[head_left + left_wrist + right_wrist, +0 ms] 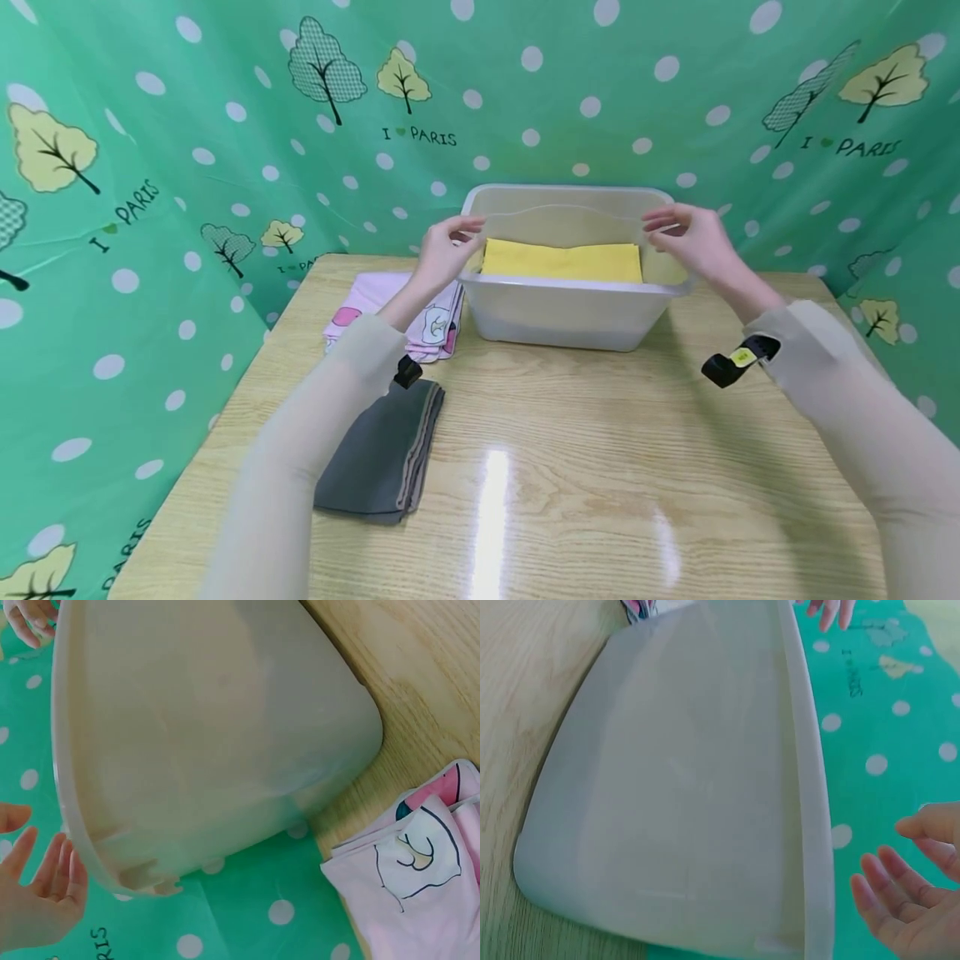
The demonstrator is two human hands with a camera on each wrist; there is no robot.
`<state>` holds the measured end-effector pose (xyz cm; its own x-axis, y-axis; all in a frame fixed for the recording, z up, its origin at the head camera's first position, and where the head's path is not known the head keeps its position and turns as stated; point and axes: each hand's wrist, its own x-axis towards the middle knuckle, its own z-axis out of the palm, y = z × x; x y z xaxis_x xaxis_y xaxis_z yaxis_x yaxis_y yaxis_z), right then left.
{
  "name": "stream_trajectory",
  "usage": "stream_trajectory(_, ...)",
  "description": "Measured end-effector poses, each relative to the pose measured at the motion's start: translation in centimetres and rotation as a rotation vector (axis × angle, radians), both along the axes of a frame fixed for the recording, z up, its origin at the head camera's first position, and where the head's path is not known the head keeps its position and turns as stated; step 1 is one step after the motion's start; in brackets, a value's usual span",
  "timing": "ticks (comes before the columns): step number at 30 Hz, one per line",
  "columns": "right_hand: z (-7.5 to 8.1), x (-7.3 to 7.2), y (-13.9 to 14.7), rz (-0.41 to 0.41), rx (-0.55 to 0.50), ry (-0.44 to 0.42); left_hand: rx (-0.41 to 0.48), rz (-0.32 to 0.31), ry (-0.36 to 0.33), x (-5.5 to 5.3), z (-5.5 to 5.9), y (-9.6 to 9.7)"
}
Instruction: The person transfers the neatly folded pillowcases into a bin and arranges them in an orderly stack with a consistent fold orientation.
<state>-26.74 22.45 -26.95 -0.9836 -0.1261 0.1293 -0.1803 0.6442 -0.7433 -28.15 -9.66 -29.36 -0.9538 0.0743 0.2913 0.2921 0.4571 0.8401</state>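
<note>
A pale translucent plastic tub [555, 315] stands at the back of the table, and a folded yellow cloth [562, 260] lies inside it. My left hand [447, 246] hovers by the tub's left end, fingers slightly bent, with nothing visible in them. Over the right end is my right hand [693, 237], its thumb apart from the fingers in the right wrist view and no object between. Left of the tub lies a folded pink printed cloth [375, 292], partly behind my left forearm. Nearer to me sits a folded dark grey cloth [378, 458] with several layers at its edge.
The wooden table [570, 467] extends in front of the tub and to its right. A green dotted curtain [525, 100] printed with trees and lettering hangs close behind the tub and along both sides.
</note>
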Motion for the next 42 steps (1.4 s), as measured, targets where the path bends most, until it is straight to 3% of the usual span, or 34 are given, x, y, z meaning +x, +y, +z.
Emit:
stream_trajectory(7,0.2,1.4,-1.1,0.034,-0.031,0.038,0.024,-0.045,0.031,1.8,0.5,-0.6)
stream_trajectory(17,-0.3,3.4,-2.8,0.092,-0.034,0.100,-0.024,-0.063,0.044,4.4,0.6,-1.9)
stream_trajectory(21,-0.5,4.3,-3.5,0.136,-0.078,0.143,-0.009,-0.058,0.029,6.4,1.6,-2.0)
stream_trajectory(24,-0.7,4.8,-4.1,0.181,-0.121,0.178,0.001,-0.064,0.027,7.1,1.4,-2.6)
stream_trajectory(27,-1.1,5.2,-4.6,0.230,-0.149,0.205,-0.004,-0.075,0.036,6.6,0.1,-3.5)
stream_trajectory(33,-2.1,6.1,-5.6,0.316,-0.182,0.236,-0.048,-0.081,0.035,7.8,-0.5,-4.7)
stream_trajectory(42,-3.8,7.2,-7.7,0.359,-0.212,0.159,-0.072,-0.061,0.023,9.4,-1.9,-6.9)
